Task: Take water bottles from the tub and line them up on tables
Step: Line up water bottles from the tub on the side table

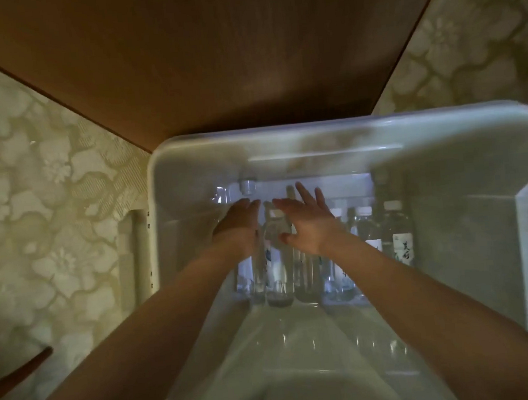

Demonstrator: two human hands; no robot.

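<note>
Both arms reach down into the white plastic tub [426,126], where a row of clear water bottles [400,235] sits bunched at the far end, white caps pointing away; they appear to lie side by side, though the blur makes that hard to confirm. The left hand [238,226] and right hand [307,228] are both open with fingers spread, flanking one bottle [274,273] near the row's left end and gripping nothing yet. The bottles look full, so each should feel fairly heavy for its size, with thin walls that give a little under a squeeze and smooth plastic that may slip. The safest hold is probably around the middle of the body, near the label, rather than by the cap. The brown wooden table [242,56] lies just beyond the tub, with flowered carpet [29,190] on either side.
</note>
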